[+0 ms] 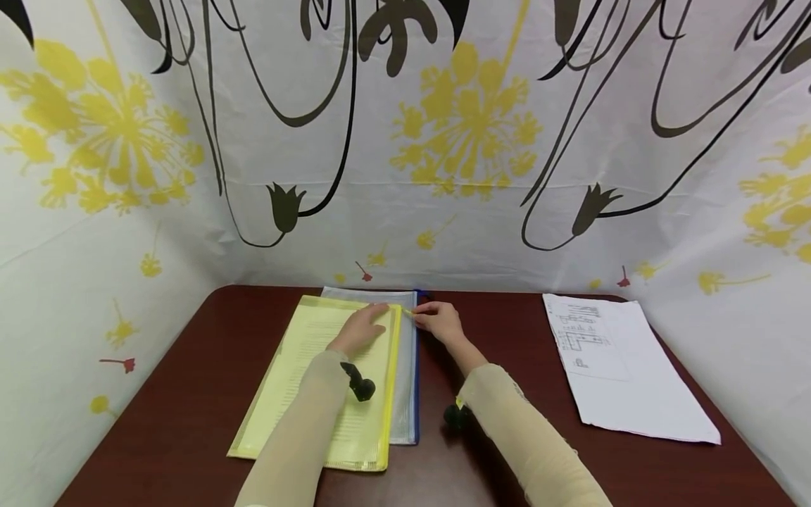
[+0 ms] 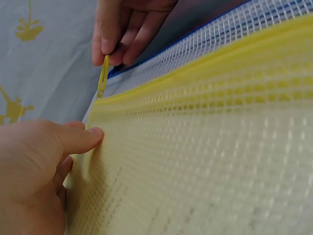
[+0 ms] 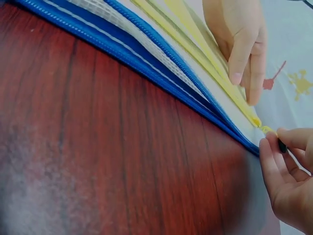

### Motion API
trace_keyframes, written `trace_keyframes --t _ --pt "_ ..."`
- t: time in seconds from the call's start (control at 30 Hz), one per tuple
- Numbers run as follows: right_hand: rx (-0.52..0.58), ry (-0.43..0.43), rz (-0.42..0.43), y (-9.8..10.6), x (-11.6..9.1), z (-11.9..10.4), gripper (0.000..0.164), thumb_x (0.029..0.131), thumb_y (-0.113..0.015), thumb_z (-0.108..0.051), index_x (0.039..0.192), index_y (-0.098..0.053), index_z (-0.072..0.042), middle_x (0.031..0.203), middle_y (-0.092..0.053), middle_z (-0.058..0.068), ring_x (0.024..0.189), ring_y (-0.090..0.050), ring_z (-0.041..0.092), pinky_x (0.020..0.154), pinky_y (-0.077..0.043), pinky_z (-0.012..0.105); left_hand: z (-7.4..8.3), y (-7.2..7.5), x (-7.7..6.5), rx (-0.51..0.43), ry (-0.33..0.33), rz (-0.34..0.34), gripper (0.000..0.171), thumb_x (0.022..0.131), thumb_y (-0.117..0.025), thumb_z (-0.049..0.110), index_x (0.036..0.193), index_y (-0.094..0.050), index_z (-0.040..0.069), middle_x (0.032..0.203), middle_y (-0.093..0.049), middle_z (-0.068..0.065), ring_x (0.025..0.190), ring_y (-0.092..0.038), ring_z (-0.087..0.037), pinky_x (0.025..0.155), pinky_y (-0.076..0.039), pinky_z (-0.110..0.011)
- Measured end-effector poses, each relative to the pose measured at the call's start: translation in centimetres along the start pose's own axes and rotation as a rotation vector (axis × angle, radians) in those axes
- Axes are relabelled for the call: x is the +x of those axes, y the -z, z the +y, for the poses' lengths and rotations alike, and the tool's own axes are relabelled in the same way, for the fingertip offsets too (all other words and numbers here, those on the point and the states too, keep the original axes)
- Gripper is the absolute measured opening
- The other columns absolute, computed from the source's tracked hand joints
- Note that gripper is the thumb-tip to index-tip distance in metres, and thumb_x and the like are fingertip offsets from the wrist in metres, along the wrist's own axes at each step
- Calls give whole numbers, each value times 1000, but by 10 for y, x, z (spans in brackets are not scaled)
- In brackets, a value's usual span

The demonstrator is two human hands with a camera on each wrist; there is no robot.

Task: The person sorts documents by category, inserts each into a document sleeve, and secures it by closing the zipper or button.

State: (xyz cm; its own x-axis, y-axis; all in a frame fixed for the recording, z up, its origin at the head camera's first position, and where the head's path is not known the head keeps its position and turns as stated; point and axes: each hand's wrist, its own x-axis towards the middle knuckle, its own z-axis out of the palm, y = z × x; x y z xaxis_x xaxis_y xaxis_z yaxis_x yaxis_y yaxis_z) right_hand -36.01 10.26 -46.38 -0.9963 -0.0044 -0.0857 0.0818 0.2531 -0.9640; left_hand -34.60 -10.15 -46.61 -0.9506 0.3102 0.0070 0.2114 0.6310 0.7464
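Observation:
A yellow mesh zipper pouch [image 1: 342, 394] with printed sheets inside lies on the table, overlapping a clear mesh zipper pouch [image 1: 405, 394] with blue edging. My left hand [image 1: 361, 329] is at the yellow pouch's far edge, thumb on its face and fingers at the rim, as the left wrist view [image 2: 34, 171] shows. Just beyond the yellow pouch's far right corner, my right hand [image 1: 441, 322] pinches the yellow zipper pull [image 2: 103, 76] between thumb and fingertips. In the right wrist view the blue zipper's two edges [image 3: 171, 61] stand apart along part of their length.
A stack of white papers [image 1: 633, 373], the top one with a printed diagram, lies at the right of the dark red-brown table [image 1: 171, 408]. A patterned white cloth [image 1: 469, 239] hangs behind the table and along both sides.

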Motion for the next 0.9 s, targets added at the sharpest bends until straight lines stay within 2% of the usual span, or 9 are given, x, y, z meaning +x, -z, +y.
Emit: trace_keyframes --t 0.23,0.4,0.6,0.9 --pt "-126 -18 -7 3 -7 1 15 90 -71 -6 104 -77 -1 111 -72 20 85 -74 14 76 -63 27 -4 -1 -1 -40 23 32 53 97 -58 6 148 -45 6 159 -39 -13 153 -24 -34 126 -18 -53" --pt "-193 25 -15 3 -10 2 15 90 -72 -7 103 -77 -2 108 -74 18 87 -75 18 76 -63 28 -4 -1 0 -45 26 37 53 97 -59 7 148 -45 7 159 -38 -14 152 -26 -34 126 -19 -52" --pt "-282 60 -23 4 -12 2 14 89 -74 -11 101 -79 -5 103 -76 15 82 -75 16 71 -63 26 -4 -2 2 -43 38 42 54 96 -60 7 148 -45 7 159 -38 -14 152 -26 -35 126 -19 -52" --pt "-319 74 -48 6 -20 -1 14 88 -75 -12 100 -79 -6 101 -77 13 81 -75 17 69 -62 28 -2 0 2 -52 58 37 55 96 -60 8 149 -45 9 160 -37 -13 152 -26 -34 126 -19 -53"
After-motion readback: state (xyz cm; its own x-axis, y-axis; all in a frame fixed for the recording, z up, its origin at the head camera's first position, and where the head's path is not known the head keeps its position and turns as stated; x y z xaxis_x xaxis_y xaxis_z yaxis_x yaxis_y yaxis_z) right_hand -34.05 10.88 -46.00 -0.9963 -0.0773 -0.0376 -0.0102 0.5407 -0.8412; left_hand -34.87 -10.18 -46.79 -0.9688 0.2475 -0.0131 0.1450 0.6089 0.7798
